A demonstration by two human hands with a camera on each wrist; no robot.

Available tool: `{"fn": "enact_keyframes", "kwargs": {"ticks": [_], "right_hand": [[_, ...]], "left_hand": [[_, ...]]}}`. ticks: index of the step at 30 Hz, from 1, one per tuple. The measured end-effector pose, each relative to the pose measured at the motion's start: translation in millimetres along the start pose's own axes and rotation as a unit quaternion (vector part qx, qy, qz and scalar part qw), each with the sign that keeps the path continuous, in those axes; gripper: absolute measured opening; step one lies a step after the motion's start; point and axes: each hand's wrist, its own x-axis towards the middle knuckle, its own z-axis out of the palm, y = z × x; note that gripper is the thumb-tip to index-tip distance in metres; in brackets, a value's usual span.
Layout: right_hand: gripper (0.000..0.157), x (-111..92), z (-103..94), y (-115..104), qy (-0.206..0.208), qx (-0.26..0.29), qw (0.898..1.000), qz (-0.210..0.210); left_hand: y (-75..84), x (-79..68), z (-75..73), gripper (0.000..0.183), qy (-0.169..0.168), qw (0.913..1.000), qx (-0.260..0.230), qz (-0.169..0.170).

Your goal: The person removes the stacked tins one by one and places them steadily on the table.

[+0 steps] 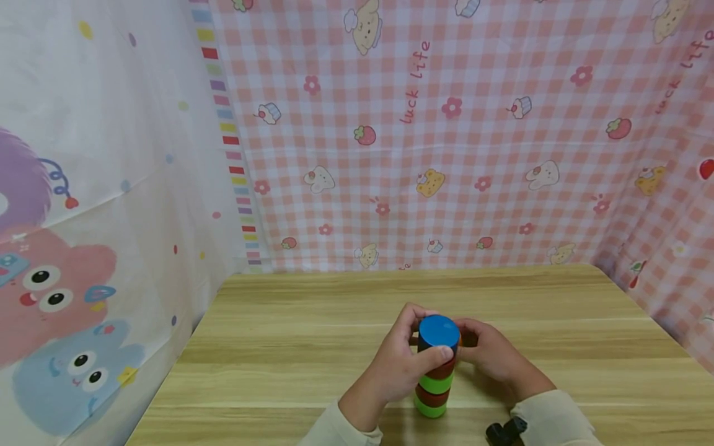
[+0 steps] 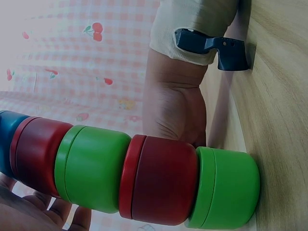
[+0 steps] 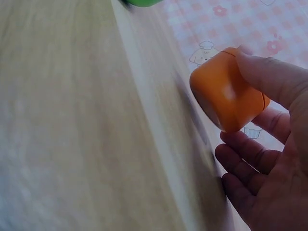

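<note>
A tower of small round lidded pots stands on the table: a green pot (image 2: pixel 231 187) lowest, then a red pot (image 2: pixel 166 180), another green pot (image 2: pixel 94 168), another red pot (image 2: pixel 41 156) and a blue pot (image 1: pixel 439 330) on top. My left hand (image 1: pixel 398 365) holds the tower near its top, thumb across the front of the blue pot, fingers behind. Just right of the tower, my right hand (image 1: pixel 496 359) pinches an orange pot (image 3: pixel 228 94) between thumb and fingers. In the head view the tower hides most of the orange pot.
The wood-grain table (image 1: pixel 268 371) extends around the tower. A black wrist device (image 1: pixel 506 430) sits at the right sleeve. Pink checked cloth (image 1: pixel 357 155) hangs behind and at the right, white printed cloth (image 1: pixel 150 248) at the left.
</note>
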Motion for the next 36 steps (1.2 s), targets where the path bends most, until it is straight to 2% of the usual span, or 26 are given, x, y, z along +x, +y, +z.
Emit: {"fn": "enact_keyframes", "kwargs": {"ticks": [14, 25, 31, 36], "right_hand": [[0.057, 1.9, -0.7, -0.8, 0.001, -0.015, 1.0, 0.027], [0.054, 0.5, 0.2, -2.3, 0.004, -0.03, 0.999, 0.014], [0.059, 1.5, 0.6, -2.6, 0.005, -0.037, 0.999, 0.031], [0.071, 0.8, 0.5, -3.4, 0.005, -0.028, 0.999, 0.047]], "left_hand": [[0.2, 0.0, 0.1, 0.044, 0.002, 1.0, -0.001, 0.0], [0.6, -0.1, 0.4, 0.043, 0.004, 1.0, -0.004, -0.002], [1.2, -0.4, -0.5, 0.043, 0.001, 1.0, -0.005, -0.004], [2.3, -0.6, -1.4, 0.043, 0.0, 1.0, 0.0, -0.004]]}}
